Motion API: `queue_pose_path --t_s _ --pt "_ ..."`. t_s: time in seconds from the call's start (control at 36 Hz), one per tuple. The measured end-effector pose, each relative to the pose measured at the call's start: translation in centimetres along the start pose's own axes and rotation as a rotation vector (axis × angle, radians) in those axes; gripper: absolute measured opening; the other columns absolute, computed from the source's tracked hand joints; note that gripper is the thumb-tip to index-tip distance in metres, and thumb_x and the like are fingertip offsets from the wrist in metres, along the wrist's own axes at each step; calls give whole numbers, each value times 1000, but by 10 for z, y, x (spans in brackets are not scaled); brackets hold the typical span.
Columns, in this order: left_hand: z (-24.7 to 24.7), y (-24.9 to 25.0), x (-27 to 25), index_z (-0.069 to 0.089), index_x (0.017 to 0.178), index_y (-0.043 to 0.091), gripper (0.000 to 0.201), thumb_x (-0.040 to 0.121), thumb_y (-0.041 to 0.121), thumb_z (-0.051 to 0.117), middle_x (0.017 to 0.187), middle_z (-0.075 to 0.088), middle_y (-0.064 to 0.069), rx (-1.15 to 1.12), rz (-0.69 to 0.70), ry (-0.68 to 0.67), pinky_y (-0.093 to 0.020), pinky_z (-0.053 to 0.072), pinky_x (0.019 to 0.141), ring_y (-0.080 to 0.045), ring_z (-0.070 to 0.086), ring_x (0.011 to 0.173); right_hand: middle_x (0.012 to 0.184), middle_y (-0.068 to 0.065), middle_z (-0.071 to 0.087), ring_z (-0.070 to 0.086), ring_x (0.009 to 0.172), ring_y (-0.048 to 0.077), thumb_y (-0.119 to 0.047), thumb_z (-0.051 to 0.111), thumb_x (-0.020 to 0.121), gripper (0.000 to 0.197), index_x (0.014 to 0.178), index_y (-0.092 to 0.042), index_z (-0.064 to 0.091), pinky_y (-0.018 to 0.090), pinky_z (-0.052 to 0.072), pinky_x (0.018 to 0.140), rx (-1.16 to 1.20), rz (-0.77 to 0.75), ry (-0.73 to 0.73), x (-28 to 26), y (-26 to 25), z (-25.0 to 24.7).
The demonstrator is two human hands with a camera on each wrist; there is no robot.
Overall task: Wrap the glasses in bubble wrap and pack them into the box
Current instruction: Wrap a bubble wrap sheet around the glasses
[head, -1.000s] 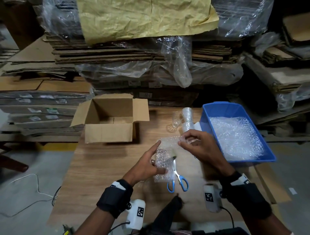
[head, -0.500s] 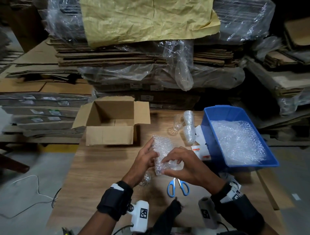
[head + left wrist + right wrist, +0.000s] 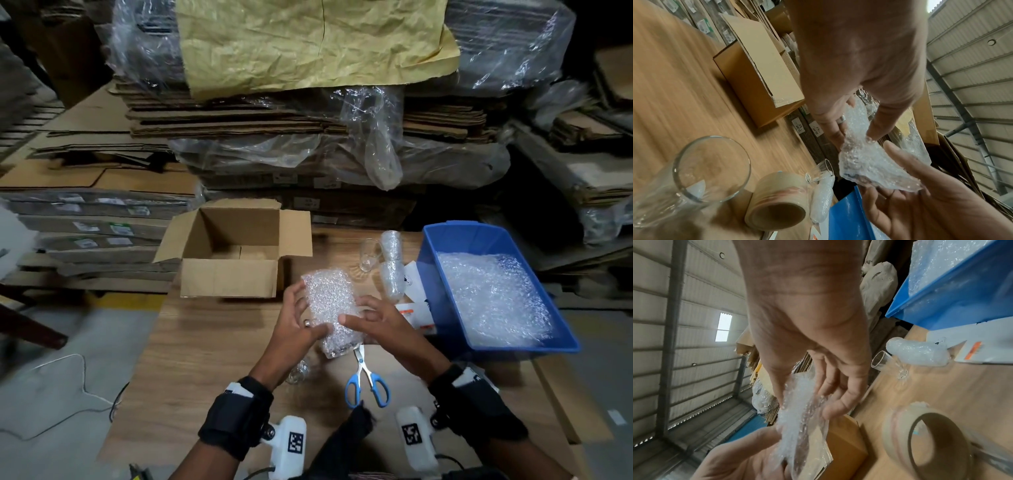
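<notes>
The open cardboard box (image 3: pixel 233 260) sits at the wooden table's (image 3: pixel 212 346) far edge, left of the blue plastic bin (image 3: pixel 442 308). Between them stands a clear bare glass (image 3: pixel 368 255). The blue-handled scissors (image 3: pixel 366 380) lie toward the near edge.

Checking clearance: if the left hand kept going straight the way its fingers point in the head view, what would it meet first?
Likely the cardboard box: the left hand, gripping the bubble-wrap bundle, points away toward its front right corner. Depth is unclear.

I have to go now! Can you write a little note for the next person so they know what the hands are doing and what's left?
Left hand and right hand both hold a bubble-wrapped glass above the table.
Cardboard box is open, nothing visible packed in it.
Done: two wrapped glasses by the blue bin.
Left: bare glasses and to wrap; pack all.
</notes>
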State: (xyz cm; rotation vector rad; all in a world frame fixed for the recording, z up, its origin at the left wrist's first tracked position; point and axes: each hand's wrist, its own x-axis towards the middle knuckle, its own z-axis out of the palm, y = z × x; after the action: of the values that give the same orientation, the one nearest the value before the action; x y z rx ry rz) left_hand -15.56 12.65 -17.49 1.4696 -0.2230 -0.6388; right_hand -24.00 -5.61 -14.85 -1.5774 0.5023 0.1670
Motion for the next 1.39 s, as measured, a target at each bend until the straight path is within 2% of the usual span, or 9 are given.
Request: queue_pose_path --t_s 0.19,0.28,0.44,0.53,0.61,0.69,0.97,1.25,1.39 --pt "-10 -3 1 25 130 37 100 59 29 94 139 55 -18 -90 0 56 -43 59 94 -29 65 120 92 11 75 65 83 15 -9 78 88 8 93 -7 73 21 52 75 -20 -49 -54 10 -5 -7" --pt "-18 2 3 27 142 37 108 58 42 95 136 60 -20 -120 -40 64 -39 60 90 -29 68 118 113 45 53 52 90 20 -33 85 77 54 97 12 64 42 49 86 -115 -53 -116 15 -5 -10" --pt "-33 9 10 64 134 32 77 63 35 95 135 65 -4 -17 -42 3 -40 61 87 -24 61 127 128 22 58 64 95 25 -10 75 89 18 104 1 74 20 53 62 -162 14 -114 18 -10 -19" --pt "-34 9 7 70 128 23 75 60 39 97 128 71 -1 -18 -47 31 -47 56 100 -27 61 128 102 19 64 65 101 35 -30 86 79 63 124 7 61 39 58 82 -117 10 -68 25 -1 -22" --pt "-35 7 5 69 129 23 67 66 23 94 124 73 -1 -37 -42 68 -42 58 96 -25 64 123 132 35 51 61 120 41 -33 89 78 74 132 5 55 47 51 101 -23 41 -102 23 4 -23" --pt "-36 7 3 66 134 20 65 75 6 89 127 71 -8 -88 -53 76 -39 61 89 -27 67 119 108 16 64 65 102 21 -29 89 78 61 129 -8 64 30 60 84 45 75 -188 20 3 -22" --pt "-44 1 -7 73 109 6 31 83 -10 73 96 77 1 -173 -131 80 -26 58 57 -13 72 79 91 11 55 57 76 23 -9 74 92 30 122 -6 71 44 63 70 141 57 -241 25 8 -22" --pt "-53 -8 -4 65 86 -1 25 90 -22 52 113 72 -10 -278 -182 2 -32 63 65 -29 71 102 124 27 68 72 102 37 15 46 96 39 111 -3 78 38 62 81 195 -8 -281 35 4 -16" --pt "-61 -13 -5 66 88 -1 29 90 -22 47 122 70 -16 -242 -222 -16 -35 64 68 -34 69 110 117 22 73 70 107 43 -18 62 99 26 107 2 77 48 59 94 132 9 -287 39 1 -10"
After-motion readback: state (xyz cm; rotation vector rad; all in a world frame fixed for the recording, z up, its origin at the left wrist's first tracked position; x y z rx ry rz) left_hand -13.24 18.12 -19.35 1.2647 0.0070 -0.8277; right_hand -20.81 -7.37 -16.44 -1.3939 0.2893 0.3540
